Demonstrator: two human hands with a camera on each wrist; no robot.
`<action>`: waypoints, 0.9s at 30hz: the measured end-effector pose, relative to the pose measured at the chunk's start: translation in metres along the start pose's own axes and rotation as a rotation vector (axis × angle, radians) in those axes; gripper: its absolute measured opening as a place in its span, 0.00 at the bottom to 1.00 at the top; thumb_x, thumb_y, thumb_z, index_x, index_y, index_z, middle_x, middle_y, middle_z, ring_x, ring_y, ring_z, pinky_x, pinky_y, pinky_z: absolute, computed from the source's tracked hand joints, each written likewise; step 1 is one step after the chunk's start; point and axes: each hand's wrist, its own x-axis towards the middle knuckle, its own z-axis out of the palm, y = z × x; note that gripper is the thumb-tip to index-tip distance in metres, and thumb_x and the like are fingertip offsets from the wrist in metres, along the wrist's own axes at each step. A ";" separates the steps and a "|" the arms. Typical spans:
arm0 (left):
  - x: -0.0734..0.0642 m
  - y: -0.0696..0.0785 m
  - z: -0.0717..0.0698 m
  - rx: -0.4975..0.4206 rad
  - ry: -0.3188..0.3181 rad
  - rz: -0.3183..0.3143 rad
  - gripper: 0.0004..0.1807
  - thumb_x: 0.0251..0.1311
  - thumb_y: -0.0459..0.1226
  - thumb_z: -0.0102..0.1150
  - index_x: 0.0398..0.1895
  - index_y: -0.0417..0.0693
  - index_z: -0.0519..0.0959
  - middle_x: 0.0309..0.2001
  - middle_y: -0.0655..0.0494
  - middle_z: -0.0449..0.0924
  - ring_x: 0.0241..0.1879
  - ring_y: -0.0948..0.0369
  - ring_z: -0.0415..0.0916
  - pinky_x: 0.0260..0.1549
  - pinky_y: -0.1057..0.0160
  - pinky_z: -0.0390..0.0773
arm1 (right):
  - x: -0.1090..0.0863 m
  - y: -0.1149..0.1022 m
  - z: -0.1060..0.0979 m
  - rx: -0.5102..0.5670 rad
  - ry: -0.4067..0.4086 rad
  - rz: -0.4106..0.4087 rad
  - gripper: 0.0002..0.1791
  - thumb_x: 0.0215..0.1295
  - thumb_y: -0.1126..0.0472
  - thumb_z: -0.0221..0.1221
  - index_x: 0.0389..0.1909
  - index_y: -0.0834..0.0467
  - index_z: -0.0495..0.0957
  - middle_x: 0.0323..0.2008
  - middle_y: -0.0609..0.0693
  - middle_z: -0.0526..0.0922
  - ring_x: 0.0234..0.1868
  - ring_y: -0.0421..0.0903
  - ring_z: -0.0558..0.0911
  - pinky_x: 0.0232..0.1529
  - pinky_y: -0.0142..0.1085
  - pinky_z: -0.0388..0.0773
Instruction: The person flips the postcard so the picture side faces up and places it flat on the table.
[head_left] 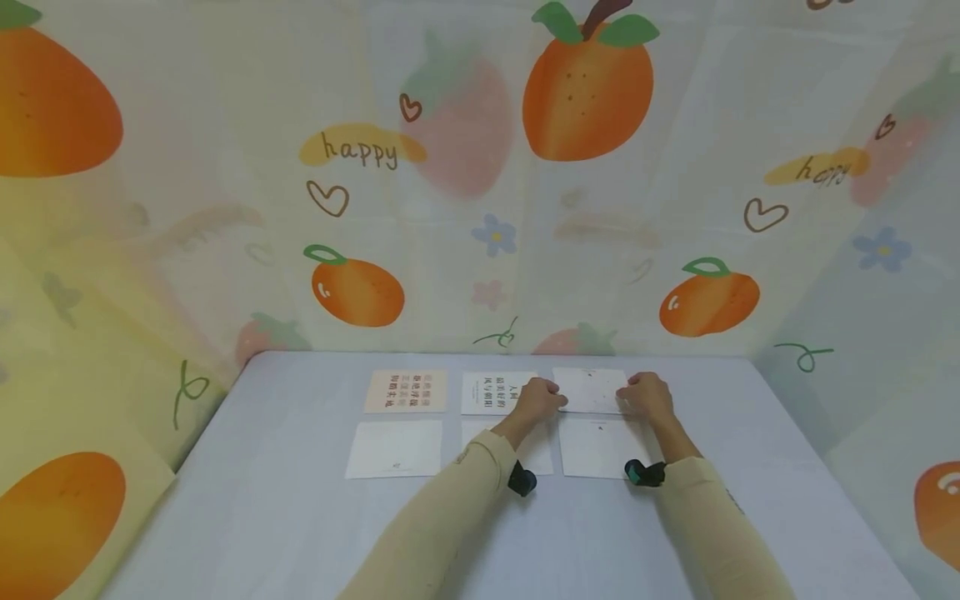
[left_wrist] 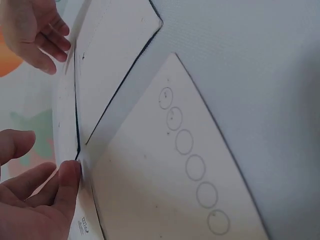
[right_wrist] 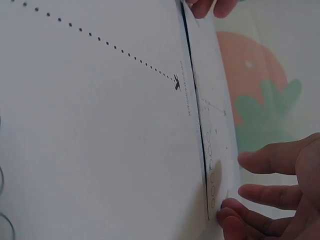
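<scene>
Fruit-print backdrop (head_left: 450, 237) takes up everything behind, then comes my pale counter (head_left: 247, 517). Six cards (head_left: 378, 446) on it, two rows of three, all lying landscape. The one I'm on, let's call it the held card (head_left: 588, 388), is back row, far right, just behind the front-right card (head_left: 592, 450) and right beside the back-middle card (head_left: 480, 393). Long axis runs left to right, roughly along the counter's back edge, so the short ends point at my hands. My left hand (head_left: 534, 403) is pinching the left end, my right hand (head_left: 649, 397) the right end. Honestly can't tell if it's lifted. Tiniest bit: little printed circles (right_wrist: 210, 162) in a row toward its right end.
</scene>
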 end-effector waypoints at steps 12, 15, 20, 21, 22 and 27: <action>0.001 0.006 -0.004 -0.009 -0.043 -0.083 0.21 0.58 0.35 0.61 0.53 0.32 0.76 0.55 0.39 0.77 0.57 0.46 0.75 0.57 0.54 0.76 | 0.003 -0.001 -0.002 0.073 0.037 0.049 0.19 0.63 0.62 0.56 0.49 0.75 0.75 0.49 0.71 0.78 0.46 0.61 0.76 0.49 0.50 0.77; 0.003 0.005 -0.004 -0.029 -0.061 -0.103 0.21 0.57 0.34 0.62 0.51 0.30 0.75 0.51 0.40 0.78 0.50 0.49 0.77 0.52 0.55 0.78 | 0.006 0.003 -0.002 0.073 0.046 0.034 0.19 0.61 0.63 0.56 0.46 0.75 0.76 0.47 0.71 0.80 0.44 0.61 0.77 0.45 0.49 0.77; 0.008 0.000 -0.002 -0.069 -0.071 -0.139 0.21 0.55 0.34 0.63 0.50 0.30 0.74 0.42 0.44 0.79 0.34 0.57 0.74 0.38 0.63 0.79 | 0.009 0.011 -0.002 0.117 0.049 0.037 0.18 0.57 0.64 0.57 0.43 0.75 0.79 0.42 0.69 0.82 0.37 0.56 0.78 0.35 0.40 0.76; 0.008 -0.001 -0.002 -0.075 -0.072 -0.140 0.21 0.55 0.33 0.63 0.50 0.30 0.75 0.41 0.44 0.79 0.32 0.59 0.73 0.36 0.64 0.78 | 0.010 0.012 -0.002 0.136 0.049 0.046 0.18 0.57 0.64 0.57 0.44 0.75 0.79 0.41 0.68 0.82 0.35 0.54 0.78 0.33 0.37 0.75; 0.009 -0.001 -0.002 -0.083 -0.068 -0.139 0.22 0.55 0.33 0.64 0.51 0.29 0.75 0.41 0.45 0.79 0.31 0.60 0.73 0.34 0.66 0.77 | 0.010 0.014 -0.002 0.157 0.047 0.053 0.19 0.58 0.64 0.57 0.44 0.75 0.78 0.39 0.67 0.82 0.33 0.52 0.77 0.31 0.35 0.74; 0.010 -0.002 -0.004 -0.131 -0.058 -0.129 0.21 0.54 0.32 0.63 0.50 0.30 0.77 0.41 0.45 0.80 0.31 0.61 0.72 0.32 0.68 0.75 | 0.012 0.016 -0.004 0.244 0.043 0.060 0.20 0.59 0.64 0.57 0.47 0.74 0.78 0.35 0.61 0.82 0.31 0.48 0.76 0.27 0.31 0.71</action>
